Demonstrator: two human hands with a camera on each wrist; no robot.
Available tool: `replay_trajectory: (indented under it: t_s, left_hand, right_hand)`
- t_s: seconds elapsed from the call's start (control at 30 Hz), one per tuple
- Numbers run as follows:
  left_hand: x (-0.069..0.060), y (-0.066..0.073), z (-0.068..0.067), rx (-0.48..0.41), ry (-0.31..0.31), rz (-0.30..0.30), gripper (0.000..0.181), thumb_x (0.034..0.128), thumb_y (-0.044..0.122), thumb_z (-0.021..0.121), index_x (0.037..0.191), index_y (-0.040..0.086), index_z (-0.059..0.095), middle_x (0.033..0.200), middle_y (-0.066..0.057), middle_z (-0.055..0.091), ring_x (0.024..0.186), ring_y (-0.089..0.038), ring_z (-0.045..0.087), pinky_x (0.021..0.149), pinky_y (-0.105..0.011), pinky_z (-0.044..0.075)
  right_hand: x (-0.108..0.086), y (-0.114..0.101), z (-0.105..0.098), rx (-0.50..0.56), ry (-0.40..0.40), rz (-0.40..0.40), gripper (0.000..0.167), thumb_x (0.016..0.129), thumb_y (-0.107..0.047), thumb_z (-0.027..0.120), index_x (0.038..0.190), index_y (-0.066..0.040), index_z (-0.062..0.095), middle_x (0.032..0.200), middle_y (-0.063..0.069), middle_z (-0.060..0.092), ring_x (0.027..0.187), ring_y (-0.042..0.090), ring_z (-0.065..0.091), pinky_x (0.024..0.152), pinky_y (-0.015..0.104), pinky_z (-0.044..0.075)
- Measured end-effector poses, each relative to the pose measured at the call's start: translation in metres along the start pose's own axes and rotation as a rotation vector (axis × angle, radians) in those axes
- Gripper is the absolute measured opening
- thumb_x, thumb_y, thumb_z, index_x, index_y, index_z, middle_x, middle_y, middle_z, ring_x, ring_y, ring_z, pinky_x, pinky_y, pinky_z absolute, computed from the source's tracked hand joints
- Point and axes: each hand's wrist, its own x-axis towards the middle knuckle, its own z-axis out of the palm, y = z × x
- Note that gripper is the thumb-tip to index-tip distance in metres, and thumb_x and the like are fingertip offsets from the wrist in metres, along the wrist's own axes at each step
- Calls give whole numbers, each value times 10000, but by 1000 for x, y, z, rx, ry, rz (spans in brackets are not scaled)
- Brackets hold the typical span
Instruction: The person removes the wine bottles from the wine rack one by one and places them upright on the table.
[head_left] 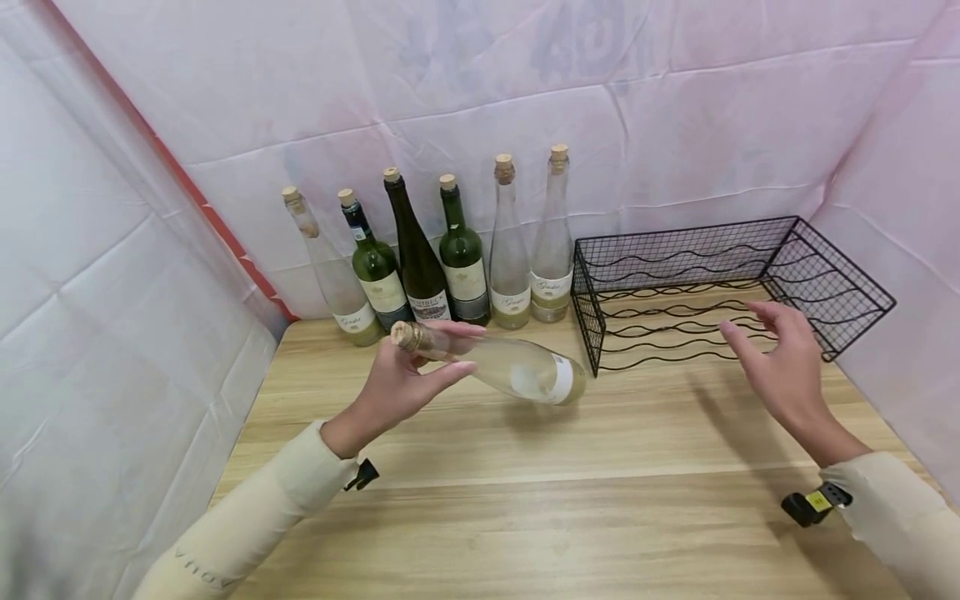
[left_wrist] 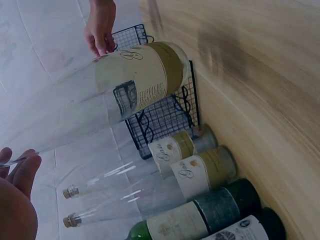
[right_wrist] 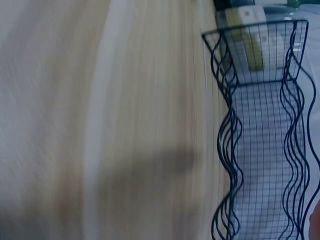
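My left hand grips a corked clear glass bottle by its neck. The bottle is tilted above the table, with its base pointing right. In the left wrist view, its white and gold label faces the camera. My right hand hovers at the front right of a black wire wine rack, thumb and fingers apart and nothing between them. Only a sliver of this hand shows at the edge of the right wrist view, beside the rack's wavy wires.
Several corked bottles stand in a row along the back, left of the rack: clear ones, green ones and a dark brown one. They rest on a wooden table. A white sheet hangs behind and at both sides.
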Motion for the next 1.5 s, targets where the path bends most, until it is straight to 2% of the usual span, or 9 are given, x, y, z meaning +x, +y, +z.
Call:
replay_trajectory:
  t_s: [0.1,0.17,0.23,0.47,0.6,0.8,1.0,1.23,1.5]
  left_hand:
    - [-2,0,-5,9,17,-16,351,868,-83,771,1206,-4,719,1230,-203,742,1022,-223,762,786,-268,644]
    - [-4,-2,-8,10,30,-30,362,871,-78,771,1217,12,714,1232,-192,743,1021,-247,763,756,-254,636]
    - [-6,-4,-11,7,47,-40,368,875,-70,772,1224,25,709,1235,-179,745,1028,-252,763,729,-241,624]
    - [-13,-14,-23,14,103,-42,394,882,-72,763,1255,30,689,1224,-212,739,1032,-209,765,765,-240,630]
    - [-18,-18,-29,34,149,-64,390,893,-57,758,1264,41,684,1240,-227,726,1055,-170,758,766,-218,618]
    - [-27,-21,-38,91,216,-83,375,895,-40,765,1253,46,692,1247,-166,742,1055,-130,758,700,-189,591]
    - [-34,-23,-48,138,261,-110,402,894,-3,784,1274,61,673,1255,-95,753,1046,-87,757,742,-177,610]
    - [-42,-29,-53,99,301,-106,410,886,-58,766,1277,-20,647,1256,-180,743,1081,-117,761,814,-196,626]
    - [-46,-29,-68,109,348,-92,364,941,-44,705,1296,-26,628,1244,-146,747,1128,-113,742,855,-187,611]
  right_hand:
    - [8,4,1,-36,-47,-113,553,970,-251,722,1441,-8,566,1457,245,563,1355,348,492,1212,413,325]
    - [12,6,2,-46,-78,-169,567,978,-246,706,1458,10,544,1507,294,521,1413,506,430,1251,604,270]
    - [16,9,3,-68,-106,-208,572,998,-265,680,1479,4,525,1543,282,494,1437,538,403,1257,651,247]
    - [31,16,5,-221,-213,-371,557,1073,-321,544,1543,-33,464,1609,230,440,1492,473,381,1282,594,250]
    - [44,15,4,-288,-283,-418,577,1082,-341,514,1571,-46,425,1628,213,418,1511,450,361,1304,550,227]
    - [58,16,2,-362,-403,-422,631,1097,-370,465,1626,-65,309,1678,218,321,1534,484,298,1317,573,167]
    - [60,19,-2,-395,-470,-403,642,1110,-378,406,1660,-107,214,1713,206,235,1543,509,257,1258,678,191]
    - [63,28,1,-424,-500,-421,633,1109,-374,390,1649,-78,242,1711,230,220,1560,494,233,1282,643,174]
    - [62,29,9,-444,-508,-400,645,1114,-403,350,1656,-84,206,1723,203,200,1592,447,186,1313,596,137]
